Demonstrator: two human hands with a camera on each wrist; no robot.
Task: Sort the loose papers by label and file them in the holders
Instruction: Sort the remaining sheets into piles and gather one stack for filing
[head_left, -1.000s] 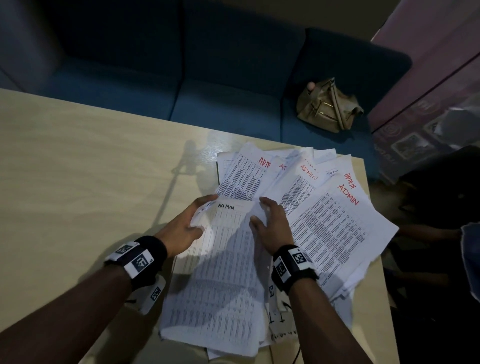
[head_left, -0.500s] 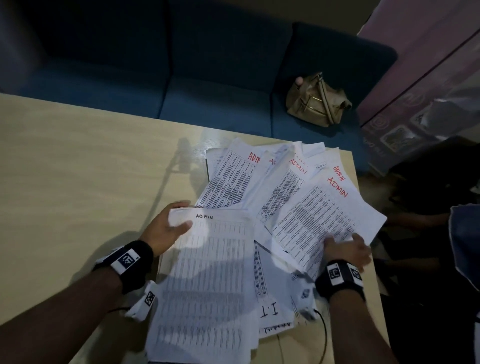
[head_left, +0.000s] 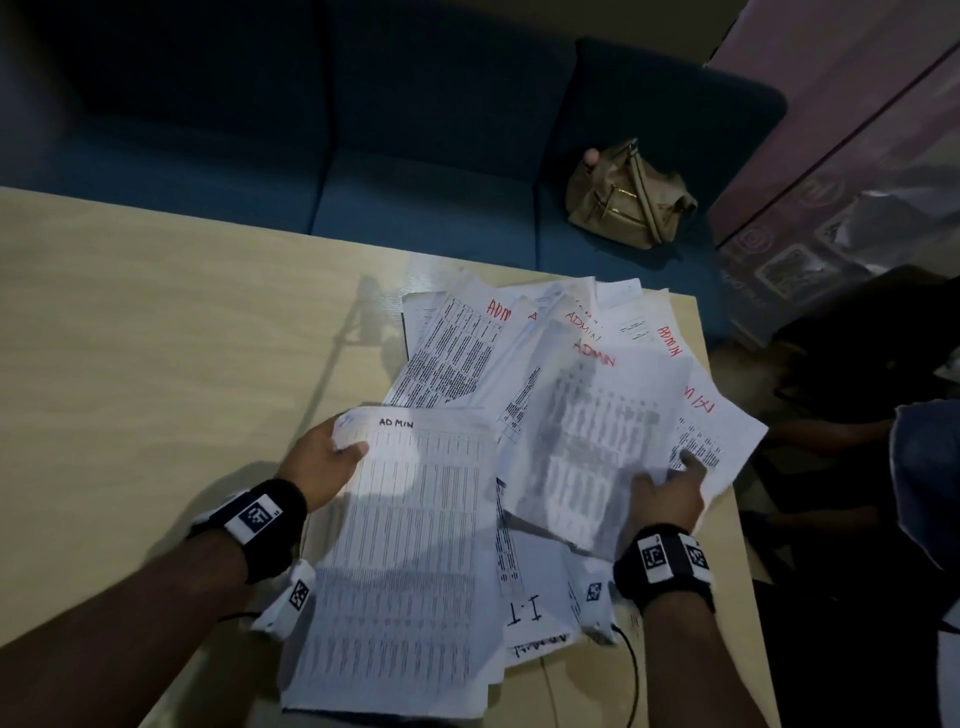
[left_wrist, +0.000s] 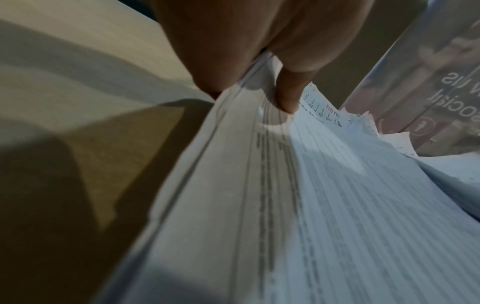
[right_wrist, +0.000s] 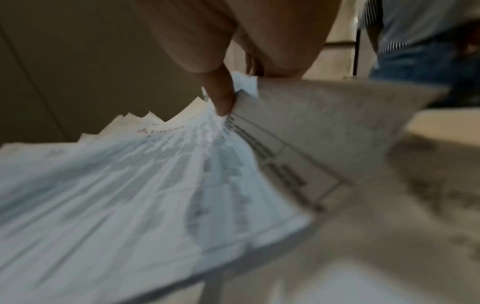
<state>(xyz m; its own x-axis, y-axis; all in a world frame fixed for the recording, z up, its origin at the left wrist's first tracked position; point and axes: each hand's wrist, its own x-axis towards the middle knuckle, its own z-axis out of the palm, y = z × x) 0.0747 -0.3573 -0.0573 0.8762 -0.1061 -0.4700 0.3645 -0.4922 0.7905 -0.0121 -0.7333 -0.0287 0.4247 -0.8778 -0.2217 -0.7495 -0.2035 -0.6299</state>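
A fan of printed sheets marked ADMIN in red (head_left: 524, 358) is spread over the table's right end. My left hand (head_left: 332, 457) pinches the top left corner of a stack headed ADMIN in black (head_left: 410, 545); in the left wrist view the thumb (left_wrist: 285, 92) lies on top of that stack (left_wrist: 324, 205). My right hand (head_left: 670, 493) grips the lower edge of a lifted, blurred ADMIN sheet (head_left: 587, 441); the right wrist view shows the thumb (right_wrist: 221, 96) pinching the sheets (right_wrist: 130, 185). A sheet marked I.T (head_left: 524, 613) lies underneath. No holders are in view.
The pale wooden table (head_left: 156, 364) stretches left of the papers. A dark blue sofa (head_left: 363, 156) runs behind it, with a tan handbag (head_left: 623, 197) on the seat. Another person's clothing (head_left: 924, 467) shows at the right edge. A black cable (head_left: 631, 670) trails from my right wrist.
My right hand moved from the middle of the pile to its right edge, took hold of an ADMIN sheet and lifted it toward the left. My left hand kept its hold on the black-labelled stack.
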